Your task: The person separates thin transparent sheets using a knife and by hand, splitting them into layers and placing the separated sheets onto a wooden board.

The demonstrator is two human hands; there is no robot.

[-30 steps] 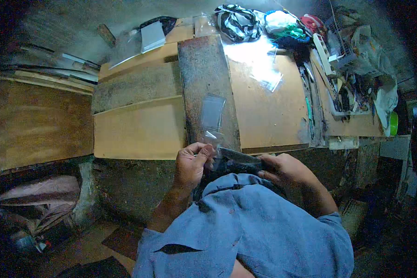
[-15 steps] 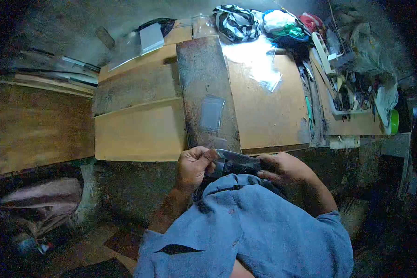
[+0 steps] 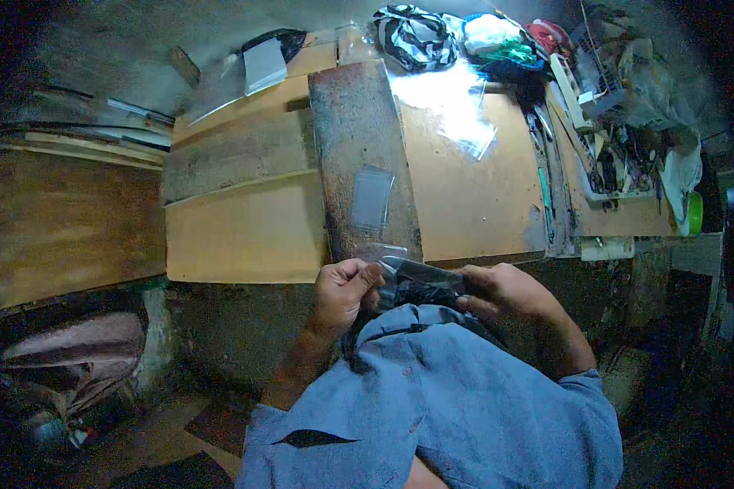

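My left hand (image 3: 344,295) is closed, with thumb and fingers pinching a clear plastic piece (image 3: 390,281) in front of my shirt. My right hand (image 3: 506,292) wraps around the end of what looks like a broad knife (image 3: 428,275). Its grey blade points left and its tip is close to my left fingertips, over the plastic. The handle is hidden in my fist. Just beyond my hands, a small stack of clear plastic sheets (image 3: 373,198) lies on a dark worn board (image 3: 355,122). Another clear sheet (image 3: 381,250) is at the board's near end.
Bright plastic sheets (image 3: 469,134) lie on the tan tabletop (image 3: 465,208). A tool tray (image 3: 620,196), a power strip (image 3: 567,81) and a green container (image 3: 695,213) stand at the right. Bags (image 3: 416,39) are piled at the back. Wooden boards (image 3: 245,232) cover the left.
The blade has tilted slightly and its tip sits a little higher by my left fingers. More of the clear plastic shows beside my left hand. Both hands keep their grip.
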